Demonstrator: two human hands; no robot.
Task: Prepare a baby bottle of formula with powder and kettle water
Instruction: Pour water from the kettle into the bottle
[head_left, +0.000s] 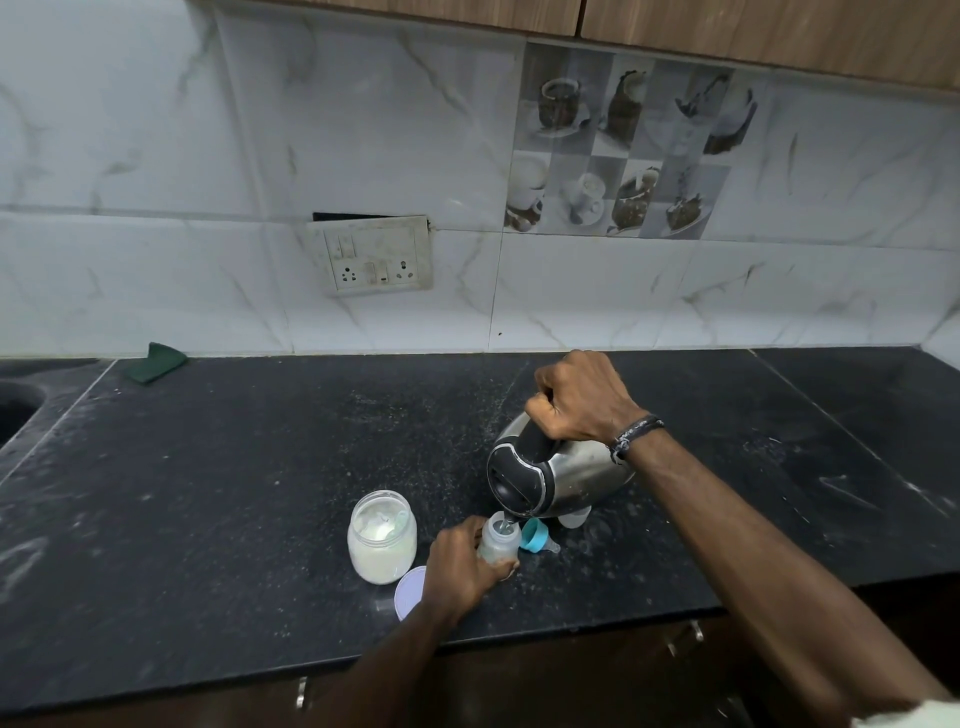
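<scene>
Black speckled countertop (260, 493), white marble-veined wall tiles (156, 156), grey checkered tile with cups (623, 150), silver kettle (587, 478) with black handle, teal bottle ring (535, 535), pale lilac lid (409, 592), dark green cloth (158, 362), creamy white powder jar (382, 545)

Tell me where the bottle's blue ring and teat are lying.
In the head view, the blue ring and teat lie on the counter just right of the bottle, below the tilted kettle.

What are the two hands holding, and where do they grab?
Right hand grips the kettle by its black handle; left hand holds the baby bottle around its body.
</scene>
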